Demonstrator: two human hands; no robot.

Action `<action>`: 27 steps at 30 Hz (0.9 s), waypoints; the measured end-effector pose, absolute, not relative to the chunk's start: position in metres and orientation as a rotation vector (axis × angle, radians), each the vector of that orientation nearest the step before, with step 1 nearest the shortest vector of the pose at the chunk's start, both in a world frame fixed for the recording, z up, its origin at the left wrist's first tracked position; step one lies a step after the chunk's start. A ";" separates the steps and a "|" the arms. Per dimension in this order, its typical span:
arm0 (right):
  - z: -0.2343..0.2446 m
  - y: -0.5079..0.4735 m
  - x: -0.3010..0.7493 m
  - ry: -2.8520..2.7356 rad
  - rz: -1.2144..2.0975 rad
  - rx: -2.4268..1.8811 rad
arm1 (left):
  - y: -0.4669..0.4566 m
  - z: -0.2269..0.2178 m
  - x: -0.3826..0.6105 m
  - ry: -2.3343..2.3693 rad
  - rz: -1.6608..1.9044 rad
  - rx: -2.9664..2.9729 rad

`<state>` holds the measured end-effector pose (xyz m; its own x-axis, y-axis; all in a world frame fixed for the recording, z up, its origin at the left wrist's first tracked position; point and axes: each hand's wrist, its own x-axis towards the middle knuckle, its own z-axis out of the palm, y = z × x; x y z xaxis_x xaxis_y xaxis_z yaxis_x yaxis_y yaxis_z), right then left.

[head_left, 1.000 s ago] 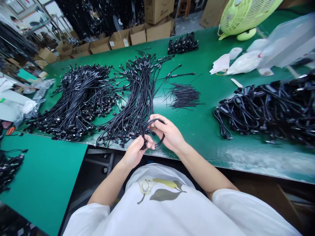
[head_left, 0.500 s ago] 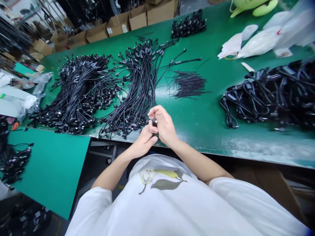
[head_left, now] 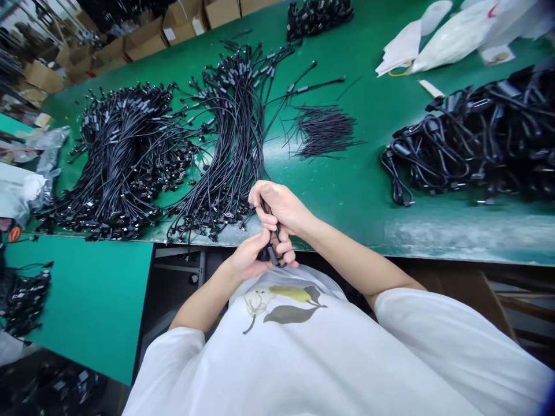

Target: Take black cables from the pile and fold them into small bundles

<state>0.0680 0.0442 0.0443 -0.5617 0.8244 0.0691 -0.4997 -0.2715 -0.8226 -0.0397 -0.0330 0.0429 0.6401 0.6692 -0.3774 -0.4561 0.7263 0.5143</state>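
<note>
My right hand (head_left: pixel 281 209) is closed round a folded black cable (head_left: pixel 269 249) just in front of the green table's near edge (head_left: pixel 347 242). My left hand (head_left: pixel 248 257) grips the lower end of the same cable from below. Both hands touch each other above my white shirt. Just beyond them lies a long bundle of straight black cables (head_left: pixel 234 133).
A bigger heap of black cables (head_left: pixel 125 150) lies at the left, coiled cables (head_left: pixel 477 138) at the right, thin black ties (head_left: pixel 323 132) in the middle. White plastic bags (head_left: pixel 451 34) and cardboard boxes (head_left: pixel 182 23) stand at the back. A lower green table (head_left: pixel 87 300) is at my left.
The open loop of cable has been folded tight. Both hands have come closer to my chest, and the camera has tilted down.
</note>
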 end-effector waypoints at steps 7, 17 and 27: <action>0.031 0.056 0.083 -1.538 1.095 -0.807 | -0.004 0.035 -0.033 0.785 1.138 0.283; 0.002 0.029 0.069 -2.326 0.013 -0.698 | 0.024 0.028 -0.046 0.800 1.367 0.207; 0.010 0.030 0.067 -2.315 0.212 -0.748 | 0.026 0.031 -0.050 0.895 1.453 0.218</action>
